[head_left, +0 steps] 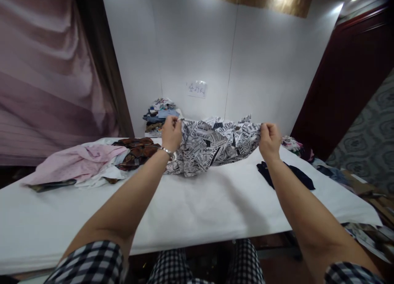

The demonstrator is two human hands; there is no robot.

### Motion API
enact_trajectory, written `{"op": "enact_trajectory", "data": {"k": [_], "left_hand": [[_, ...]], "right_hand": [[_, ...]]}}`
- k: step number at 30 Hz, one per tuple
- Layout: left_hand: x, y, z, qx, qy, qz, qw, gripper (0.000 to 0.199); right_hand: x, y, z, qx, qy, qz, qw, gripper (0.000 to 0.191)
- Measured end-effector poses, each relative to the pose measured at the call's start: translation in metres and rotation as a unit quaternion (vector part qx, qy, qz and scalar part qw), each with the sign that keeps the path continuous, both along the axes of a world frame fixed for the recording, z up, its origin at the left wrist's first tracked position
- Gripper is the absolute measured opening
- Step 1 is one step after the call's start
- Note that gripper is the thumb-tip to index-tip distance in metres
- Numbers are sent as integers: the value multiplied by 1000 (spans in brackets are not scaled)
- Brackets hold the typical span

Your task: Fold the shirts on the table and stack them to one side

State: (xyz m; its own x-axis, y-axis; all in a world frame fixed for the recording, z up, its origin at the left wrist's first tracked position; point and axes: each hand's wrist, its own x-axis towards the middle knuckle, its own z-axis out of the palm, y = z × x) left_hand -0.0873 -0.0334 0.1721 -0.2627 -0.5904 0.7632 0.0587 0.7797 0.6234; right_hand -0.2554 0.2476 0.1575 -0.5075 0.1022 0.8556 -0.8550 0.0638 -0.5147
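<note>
A black-and-white garment with newspaper print [209, 146] hangs stretched between my two hands above the table. My left hand [172, 133] pinches its upper left corner, and a bracelet circles that wrist. At the other end, my right hand [269, 140] grips the upper right corner with closed fingers. The cloth sags in loose folds in the middle, and its lower left part hangs close to the white tabletop. Its exact kind of garment cannot be made out.
Left on the white-covered table [184, 210] lies a heap of clothes with a pink garment [80, 161] and a brown patterned one [137, 148]. A dark cloth [298, 176] lies right. Behind rises a clothes stack [160, 113]. More clothes [297, 147] sit beyond the right edge.
</note>
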Motion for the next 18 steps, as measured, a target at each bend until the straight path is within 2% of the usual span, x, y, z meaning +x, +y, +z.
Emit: {"op": "enact_trajectory", "data": {"k": [5, 9, 13, 15, 18], "left_hand": [[15, 6, 91, -157, 15, 73, 985, 12], [29, 12, 146, -219, 3, 99, 971, 21], [29, 9, 182, -253, -42, 166, 952, 29], [23, 3, 196, -273, -78, 205, 937, 31], [5, -8, 211, -313, -108, 213, 919, 33]], "right_hand": [[6, 5, 70, -59, 93, -15, 994, 22], [9, 10, 115, -89, 146, 0, 985, 15], [19, 7, 139, -102, 162, 81, 978, 14], [24, 2, 143, -96, 156, 130, 974, 13], [21, -7, 147, -97, 131, 192, 968, 11]]}}
